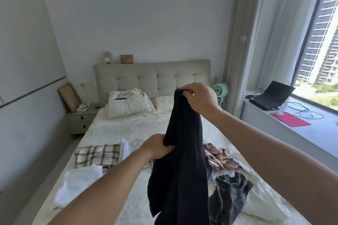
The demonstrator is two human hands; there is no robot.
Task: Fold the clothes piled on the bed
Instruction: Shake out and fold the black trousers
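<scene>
A black garment [182, 160] hangs in the air above the bed [128, 126]. My right hand [199, 97] pinches its top edge, raised high. Lower down, my left hand [157, 147] grips a fold of the same garment at its left side. Behind it on the bed lies a loose pile: a brown patterned piece [219, 157], a dark grey piece [230, 186] and pale cloth [265, 201]. To the left lie a folded plaid garment [97, 153], a white one [131, 146] and another white one [78, 182].
Pillows [128, 104] rest against the padded headboard [151, 76]. A nightstand [82, 117] stands at the left, a green fan [220, 91] at the right. A window ledge [301, 133] holds a laptop [270, 97], cables and a red pad [290, 119].
</scene>
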